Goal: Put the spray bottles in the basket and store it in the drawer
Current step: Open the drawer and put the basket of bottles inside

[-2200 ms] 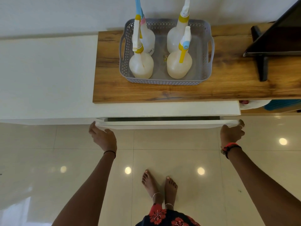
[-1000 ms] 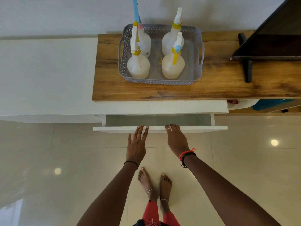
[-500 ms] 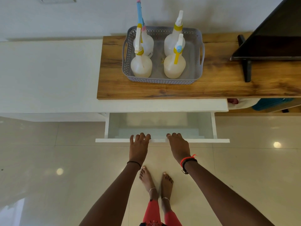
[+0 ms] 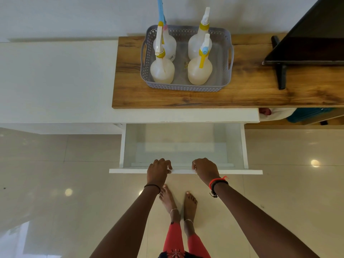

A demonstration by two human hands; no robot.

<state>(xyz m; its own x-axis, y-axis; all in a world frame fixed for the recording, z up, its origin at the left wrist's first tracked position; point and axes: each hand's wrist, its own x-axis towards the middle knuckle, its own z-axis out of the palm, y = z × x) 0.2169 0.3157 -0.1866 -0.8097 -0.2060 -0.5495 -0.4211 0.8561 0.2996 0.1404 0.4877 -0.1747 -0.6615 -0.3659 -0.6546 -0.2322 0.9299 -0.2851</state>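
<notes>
The white drawer (image 4: 183,146) is pulled well out from under the counter (image 4: 167,98), its front panel forming a long straight edge that reaches past both hands on either side, and its bare interior lies open just beyond the knuckles. The left hand (image 4: 158,171) and the right hand (image 4: 205,170) sit side by side on the middle of that front edge, a short gap between them, fingers curled over the lip and closed on it. Straight beyond the hands, past the drawer and up on the wooden top, the grey lattice basket (image 4: 186,87) stands near the counter's front edge with a strip of bare wood before it, and 4 spray bottles (image 4: 199,72) stand upright inside, 2 nearer the hands and 2 behind. Beyond the right hand, a dark screen (image 4: 312,40) on a stand occupies the counter well apart from the basket. Below the hands, glossy floor tiles (image 4: 55,183) spread wide around 2 bare feet
</notes>
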